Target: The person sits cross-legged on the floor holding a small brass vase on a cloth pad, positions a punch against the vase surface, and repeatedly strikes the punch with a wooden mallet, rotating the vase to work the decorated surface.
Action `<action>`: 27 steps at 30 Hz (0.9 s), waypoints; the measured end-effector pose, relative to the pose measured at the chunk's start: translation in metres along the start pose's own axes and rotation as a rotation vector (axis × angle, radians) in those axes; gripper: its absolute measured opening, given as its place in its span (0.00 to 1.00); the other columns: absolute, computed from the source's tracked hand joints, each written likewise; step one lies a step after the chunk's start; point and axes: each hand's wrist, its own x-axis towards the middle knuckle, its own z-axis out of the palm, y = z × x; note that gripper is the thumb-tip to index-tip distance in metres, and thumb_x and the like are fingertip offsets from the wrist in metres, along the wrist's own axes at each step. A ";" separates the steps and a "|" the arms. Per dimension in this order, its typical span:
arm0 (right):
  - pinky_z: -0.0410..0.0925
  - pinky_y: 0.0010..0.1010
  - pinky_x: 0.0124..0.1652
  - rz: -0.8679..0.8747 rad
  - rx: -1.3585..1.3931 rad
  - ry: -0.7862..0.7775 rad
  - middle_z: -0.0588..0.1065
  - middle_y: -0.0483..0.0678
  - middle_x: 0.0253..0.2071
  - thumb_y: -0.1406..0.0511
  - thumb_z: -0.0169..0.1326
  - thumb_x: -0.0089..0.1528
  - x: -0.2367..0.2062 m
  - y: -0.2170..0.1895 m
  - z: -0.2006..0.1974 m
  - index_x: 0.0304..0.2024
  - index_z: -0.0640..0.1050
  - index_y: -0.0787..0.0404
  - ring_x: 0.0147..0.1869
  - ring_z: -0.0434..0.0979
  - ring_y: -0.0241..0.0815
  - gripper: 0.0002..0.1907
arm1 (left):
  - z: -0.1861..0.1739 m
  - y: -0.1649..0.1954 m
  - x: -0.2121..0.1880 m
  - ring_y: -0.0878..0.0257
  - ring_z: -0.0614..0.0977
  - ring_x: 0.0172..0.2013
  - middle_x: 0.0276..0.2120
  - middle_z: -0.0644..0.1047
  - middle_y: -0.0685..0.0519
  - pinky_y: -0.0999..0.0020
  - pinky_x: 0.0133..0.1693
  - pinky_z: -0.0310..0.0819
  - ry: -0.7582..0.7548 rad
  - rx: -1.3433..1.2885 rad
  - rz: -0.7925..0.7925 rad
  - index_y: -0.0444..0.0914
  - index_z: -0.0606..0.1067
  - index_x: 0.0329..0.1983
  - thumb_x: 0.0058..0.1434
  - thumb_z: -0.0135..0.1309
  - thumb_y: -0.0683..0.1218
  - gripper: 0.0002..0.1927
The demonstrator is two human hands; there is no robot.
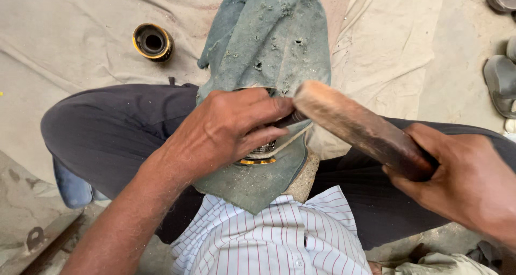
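Brown and worn, the long wooden tool handle (360,127) ran from the right hand (462,183), clenched round its near end, up-left toward the left hand (226,127). That hand pressed down, fingers closed, on a ribbed metal ring with yellow rim (260,154) resting on grey-green cloth (269,38) under the palm.

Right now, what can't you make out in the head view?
- Metal part under the left hand: mostly covered by the hand and the green cloth; shape unclear.
- Wooden tool in the right hand: blurred; far end hidden in the palm.
- Sandals: cut off by the right edge.
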 end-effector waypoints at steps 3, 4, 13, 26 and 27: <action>0.72 0.32 0.29 -0.168 0.004 0.182 0.72 0.47 0.22 0.58 0.73 0.52 -0.001 0.005 0.001 0.38 0.78 0.58 0.26 0.76 0.41 0.19 | 0.001 -0.002 0.001 0.65 0.80 0.29 0.31 0.77 0.56 0.68 0.31 0.79 -0.015 0.008 0.005 0.41 0.77 0.55 0.62 0.60 0.51 0.19; 0.72 0.31 0.29 -0.258 0.086 0.224 0.73 0.47 0.24 0.60 0.71 0.52 -0.002 0.007 0.002 0.40 0.78 0.59 0.27 0.76 0.40 0.19 | 0.001 -0.003 0.001 0.65 0.80 0.28 0.30 0.77 0.56 0.68 0.31 0.79 -0.015 0.010 -0.008 0.41 0.77 0.56 0.62 0.61 0.51 0.20; 0.73 0.29 0.29 -0.091 -0.032 0.158 0.77 0.46 0.24 0.59 0.73 0.53 -0.002 0.013 -0.001 0.41 0.80 0.56 0.27 0.78 0.39 0.19 | 0.003 -0.006 0.003 0.65 0.79 0.27 0.29 0.78 0.56 0.69 0.29 0.78 -0.012 0.027 0.010 0.42 0.78 0.56 0.63 0.62 0.50 0.19; 0.76 0.31 0.35 0.076 -0.387 -0.148 0.75 0.46 0.21 0.57 0.69 0.56 0.001 0.001 -0.005 0.42 0.79 0.56 0.27 0.78 0.37 0.17 | 0.002 -0.006 0.006 0.66 0.80 0.28 0.30 0.78 0.57 0.69 0.29 0.78 0.002 -0.017 0.041 0.42 0.78 0.56 0.62 0.63 0.50 0.20; 0.76 0.31 0.34 0.054 -0.359 -0.127 0.75 0.45 0.22 0.57 0.68 0.56 0.001 0.002 -0.005 0.42 0.79 0.56 0.27 0.78 0.37 0.17 | 0.002 -0.007 0.007 0.66 0.79 0.27 0.29 0.77 0.57 0.70 0.29 0.78 -0.010 -0.015 0.033 0.42 0.78 0.56 0.61 0.63 0.50 0.20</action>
